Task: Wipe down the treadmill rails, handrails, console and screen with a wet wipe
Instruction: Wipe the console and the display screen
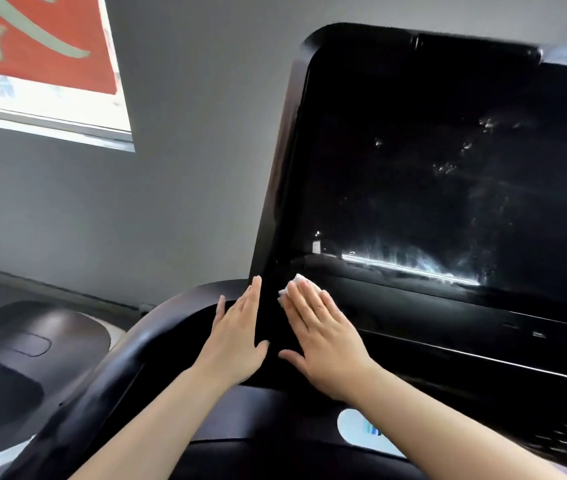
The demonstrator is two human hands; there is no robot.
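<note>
Meanwhile, at frame centre, my right hand presses a wet wipe flat-fingered onto the console, my left hand spread just beside.

- We are stretching our left hand forward, palm down, fingers straight and close together, thumb spread toward the right hand.
- We are holding our right hand flat just beside it, fingers straight, thumb spread inward, both forearms bare.
</note>
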